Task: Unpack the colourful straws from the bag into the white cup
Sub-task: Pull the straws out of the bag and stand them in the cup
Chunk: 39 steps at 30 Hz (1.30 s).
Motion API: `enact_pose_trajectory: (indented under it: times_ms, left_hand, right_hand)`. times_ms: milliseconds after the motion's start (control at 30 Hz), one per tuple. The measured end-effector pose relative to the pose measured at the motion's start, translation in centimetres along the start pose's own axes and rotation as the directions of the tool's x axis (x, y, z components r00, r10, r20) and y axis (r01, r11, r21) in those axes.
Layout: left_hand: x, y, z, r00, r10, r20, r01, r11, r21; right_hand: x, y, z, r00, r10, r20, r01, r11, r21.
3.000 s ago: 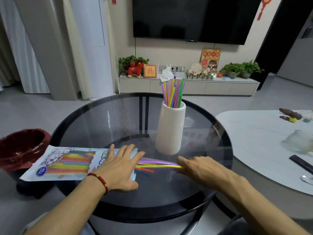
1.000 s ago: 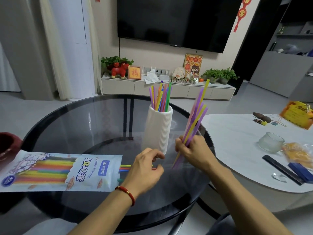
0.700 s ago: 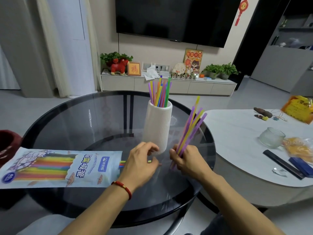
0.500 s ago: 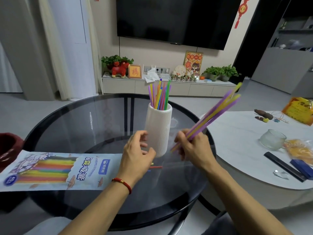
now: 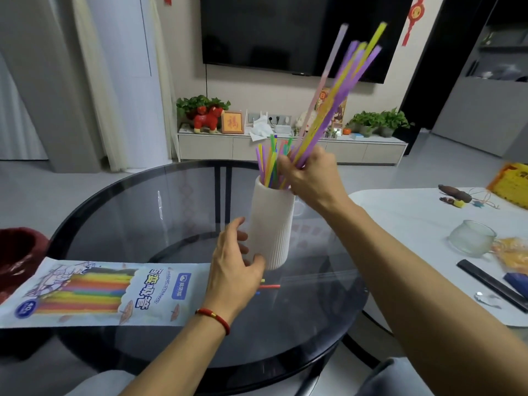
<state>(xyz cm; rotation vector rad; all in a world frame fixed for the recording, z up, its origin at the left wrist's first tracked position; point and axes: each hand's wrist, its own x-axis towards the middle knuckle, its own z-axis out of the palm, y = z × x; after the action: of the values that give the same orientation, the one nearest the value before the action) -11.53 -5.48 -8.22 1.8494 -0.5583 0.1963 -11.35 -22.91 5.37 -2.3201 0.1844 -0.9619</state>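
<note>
Your right hand [image 5: 310,174] grasps straw bunch [image 5: 340,92] above white cup [image 5: 271,227]; left hand [image 5: 234,264] steadies cup. Next: lower ends inside rim, release.

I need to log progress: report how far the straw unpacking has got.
Done: several straws already stand in the white cup. In hand: the right hand grips a bundle of straws over the cup's mouth, while the left hand holds the cup's base. Left: the bag on the glass table still holds many straws.
</note>
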Motion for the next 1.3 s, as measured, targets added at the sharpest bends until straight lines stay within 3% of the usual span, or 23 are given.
enact_pose_trajectory:
  times_ms: [467, 833, 1000, 1167, 1300]
  left_hand:
    - [0.2, -0.4, -0.6, 1.000, -0.009, -0.001, 0.009, 1.000, -0.007]
    - [0.3, -0.2, -0.8, 0.999, -0.038, -0.019, 0.037, 0.999, -0.003]
    - [0.4, -0.1, -0.9, 0.999, -0.047, -0.005, 0.047, 0.999, -0.004]
    - [0.6, 0.0, -1.3, 0.999, -0.043, -0.012, 0.043, 0.999, 0.023]
    - [0.8, -0.4, -1.7, 0.999, -0.046, -0.013, 0.047, 0.998, 0.051]
  right_hand:
    - [1.1, -1.2, -1.0, 0.986, 0.090, 0.137, -0.074, 0.991, -0.115]
    - [2.2, -1.9, -0.8, 0.996, 0.088, -0.022, -0.088, 0.996, -0.004]
    - [2.1, -2.2, -0.7, 0.995, 0.089, 0.041, -0.088, 0.996, -0.036]
    - [2.0, -3.3, -1.4, 0.987, -0.003, -0.161, -0.012, 0.995, -0.095]
    - [1.3, -3.0, -0.8, 0.999, -0.039, 0.016, 0.042, 0.967, -0.252]
